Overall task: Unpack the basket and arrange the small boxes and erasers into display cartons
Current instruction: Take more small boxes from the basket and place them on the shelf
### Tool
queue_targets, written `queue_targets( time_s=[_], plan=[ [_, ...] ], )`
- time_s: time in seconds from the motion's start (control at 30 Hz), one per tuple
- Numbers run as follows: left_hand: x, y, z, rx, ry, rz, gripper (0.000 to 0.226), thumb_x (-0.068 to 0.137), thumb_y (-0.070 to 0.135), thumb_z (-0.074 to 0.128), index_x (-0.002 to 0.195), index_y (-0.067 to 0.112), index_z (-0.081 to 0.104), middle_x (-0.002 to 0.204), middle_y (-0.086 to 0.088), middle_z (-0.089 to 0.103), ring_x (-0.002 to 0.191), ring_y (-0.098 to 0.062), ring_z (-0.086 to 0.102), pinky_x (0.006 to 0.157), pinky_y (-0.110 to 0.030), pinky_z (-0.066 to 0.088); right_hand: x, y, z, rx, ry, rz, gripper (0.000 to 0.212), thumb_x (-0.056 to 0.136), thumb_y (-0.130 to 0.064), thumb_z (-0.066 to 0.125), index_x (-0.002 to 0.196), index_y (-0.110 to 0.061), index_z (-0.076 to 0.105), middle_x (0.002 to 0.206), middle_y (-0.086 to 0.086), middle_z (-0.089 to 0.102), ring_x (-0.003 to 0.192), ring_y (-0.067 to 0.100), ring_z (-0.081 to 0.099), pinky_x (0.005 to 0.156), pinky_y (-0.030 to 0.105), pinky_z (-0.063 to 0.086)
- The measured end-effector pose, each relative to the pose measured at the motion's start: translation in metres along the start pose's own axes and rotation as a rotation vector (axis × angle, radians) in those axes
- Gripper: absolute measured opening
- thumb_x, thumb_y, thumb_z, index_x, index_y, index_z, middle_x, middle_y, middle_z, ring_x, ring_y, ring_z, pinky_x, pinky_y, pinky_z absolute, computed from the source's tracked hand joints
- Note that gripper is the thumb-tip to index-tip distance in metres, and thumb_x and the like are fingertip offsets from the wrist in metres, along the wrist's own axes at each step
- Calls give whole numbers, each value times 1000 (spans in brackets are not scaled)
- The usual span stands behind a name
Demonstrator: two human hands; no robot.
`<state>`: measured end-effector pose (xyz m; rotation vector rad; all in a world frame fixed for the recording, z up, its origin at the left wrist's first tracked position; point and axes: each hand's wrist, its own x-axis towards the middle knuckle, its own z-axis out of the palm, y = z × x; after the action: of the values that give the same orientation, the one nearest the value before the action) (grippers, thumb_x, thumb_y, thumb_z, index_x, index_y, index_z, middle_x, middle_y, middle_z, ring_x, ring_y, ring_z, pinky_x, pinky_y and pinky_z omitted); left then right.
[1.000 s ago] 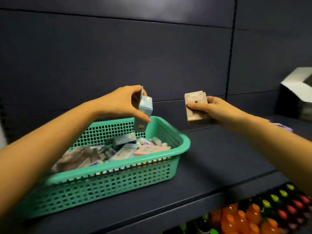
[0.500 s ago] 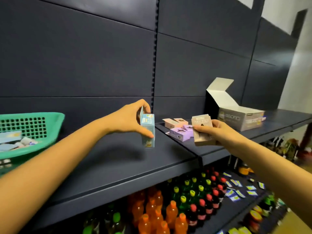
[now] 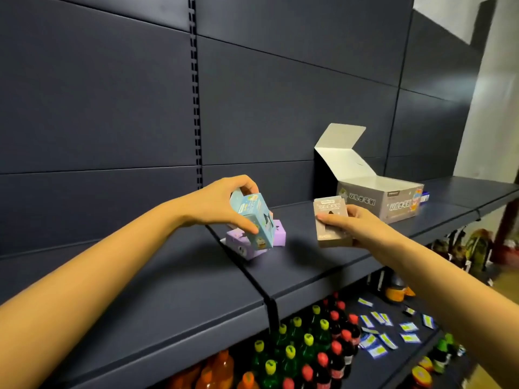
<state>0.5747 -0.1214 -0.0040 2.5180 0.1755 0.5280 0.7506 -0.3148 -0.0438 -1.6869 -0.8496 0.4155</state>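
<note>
Dark shelf (image 3: 174,290), bottles (image 3: 309,349) below (coloured caps), packets (image 3: 387,336)

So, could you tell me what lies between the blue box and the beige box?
In the head view, mostly bare shelf; only a purple box peeks out beside the blue box in the left hand, short of the beige box.

The left hand (image 3: 224,204) pinches a small light-blue cardboard box (image 3: 254,221), tilted, just above two lilac cardboard boxes (image 3: 241,245) lying on the dark metal shelf (image 3: 303,256). The right hand (image 3: 356,226) grips a small taupe cardboard box (image 3: 331,223). Farther right stands an open grey display carton (image 3: 379,200), lid raised.
</note>
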Motion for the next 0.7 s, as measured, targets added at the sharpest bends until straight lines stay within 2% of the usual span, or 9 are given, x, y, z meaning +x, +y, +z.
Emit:
queue_targets(
  time_s=[0.13,0.23,0.33,0.47,0.53,0.57,0.63,0.67,0.7],
  plan=[
    [51,-5,12,-66,-97,17,49,65,11,83,103,18,53,101,1,58,84,-12,59,67,-22,53,44,2,-28,-19,-1,1,11,87,-26,63,97,-20,61,87,-3,67,73,7,62,53,12,48],
    [89,-13,29,-16,-152,56,49,64,13,85,103,20,56,103,1,59,84,-7,57,73,-20,51,75,13,-43,9,-7,0,21,86,-26,65,105,-18,60,92,0,69,76,9,65,56,15,51],
    [122,-22,47,-23,-212,59,48,63,14,85,103,20,59,104,-1,62,87,-8,60,75,-21,51,103,27,-50,46,-24,21,8,85,-23,66,92,-20,62,84,-1,69,69,8,65,51,14,52],
    [157,-37,65,50,-301,11,48,64,14,85,104,18,60,106,1,65,94,-13,62,82,-24,52,143,43,-52,33,-58,44,13,85,-25,66,96,-17,65,85,2,69,70,10,64,61,19,53],
    [171,-43,70,89,-333,-30,48,65,14,84,106,20,60,106,3,64,99,-14,61,85,-25,51,165,50,-51,6,-87,48,10,85,-27,66,90,-18,64,87,2,69,72,11,63,68,22,50],
    [178,-46,71,105,-347,-61,49,66,14,84,107,20,59,106,7,62,100,-12,60,85,-21,50,175,52,-50,-3,-104,50,9,85,-27,66,85,-19,62,86,2,68,73,11,62,70,23,49],
    [190,-50,72,155,-387,-123,51,69,10,81,114,17,58,106,13,55,97,4,55,75,-4,43,197,56,-46,-17,-142,46,11,85,-28,66,80,-21,59,85,1,67,73,12,60,69,24,46],
    [195,-53,71,187,-401,-144,53,71,8,79,119,15,57,109,13,50,96,13,51,75,0,40,208,58,-44,-26,-166,41,12,85,-29,66,79,-21,59,84,1,66,73,12,59,66,23,44],
    [199,-57,71,219,-401,-164,56,72,7,78,124,16,56,115,12,46,102,15,48,82,0,38,219,59,-41,-31,-192,39,12,85,-29,66,79,-21,59,82,0,65,72,12,58,64,22,41]
  ],
)
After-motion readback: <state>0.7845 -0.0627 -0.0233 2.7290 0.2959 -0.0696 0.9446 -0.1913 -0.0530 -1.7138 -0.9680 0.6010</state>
